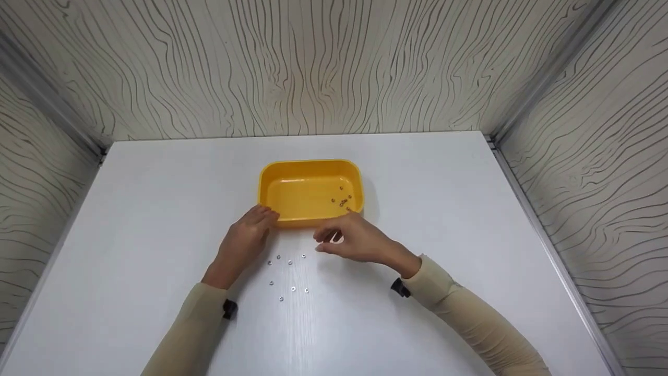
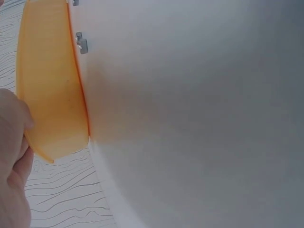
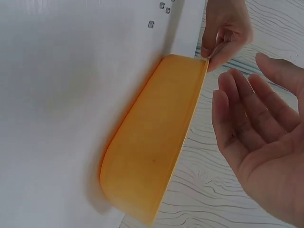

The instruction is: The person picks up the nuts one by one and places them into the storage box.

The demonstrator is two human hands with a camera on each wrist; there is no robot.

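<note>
A yellow plastic tray [image 1: 308, 222] sits on the white table. My left hand [image 1: 244, 240] grips its near left corner, with fingers over the rim; the right wrist view shows the thumb and fingers pinching the tray's edge [image 3: 205, 59]. Just in front of the near wall, at its right end, is my right hand [image 1: 357, 239]. Its fingers [image 3: 263, 107] are loosely bent, the thumb stands apart, and nothing shows between them. Several small metal nuts [image 1: 343, 202] lie in the tray's right end. More nuts [image 1: 290, 262] are scattered on the table between my forearms.
The white tabletop [image 1: 433, 198] extends around the tray. Wood-grain panels [image 1: 297, 68] stand behind it and at both sides, with metal frame bars [image 1: 553, 68] at the corners. A black wrist device [image 1: 229, 309] shows at the left sleeve, another [image 1: 401, 288] at the right.
</note>
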